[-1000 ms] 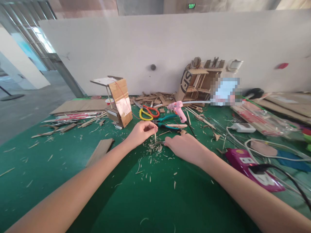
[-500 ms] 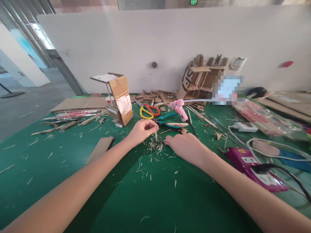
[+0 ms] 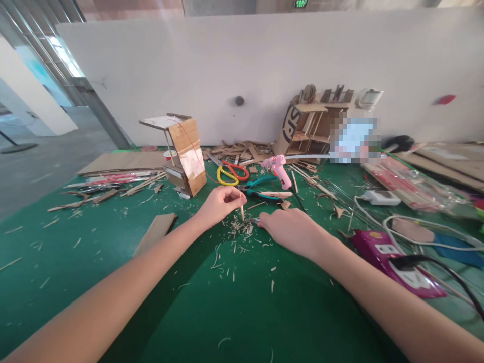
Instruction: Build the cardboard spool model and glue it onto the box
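Note:
Between thumb and fingers, my left hand (image 3: 226, 202) pinches a thin wooden stick (image 3: 242, 212) that points down at the green tabletop (image 3: 227, 312). My right hand (image 3: 285, 228) is closed around a small knife; its narrow metal blade (image 3: 251, 220) reaches left to the lower end of the stick. The knife's handle is hidden in the fist. Pale wood shavings (image 3: 242, 229) lie in a heap right under the stick and blade, with more scattered nearer to me.
Pliers with teal handles (image 3: 264, 196), scissors (image 3: 229, 175) and a pink glue gun (image 3: 280, 171) lie just beyond my hands. A cardboard model (image 3: 189, 156) stands at left, a cardboard shelf (image 3: 289, 128) at the back. A purple power strip (image 3: 393, 262) sits by my right forearm.
Both hands stay almost where they were. The knife blade has shifted very slightly at the stick's lower end, and the stick is still pinched.

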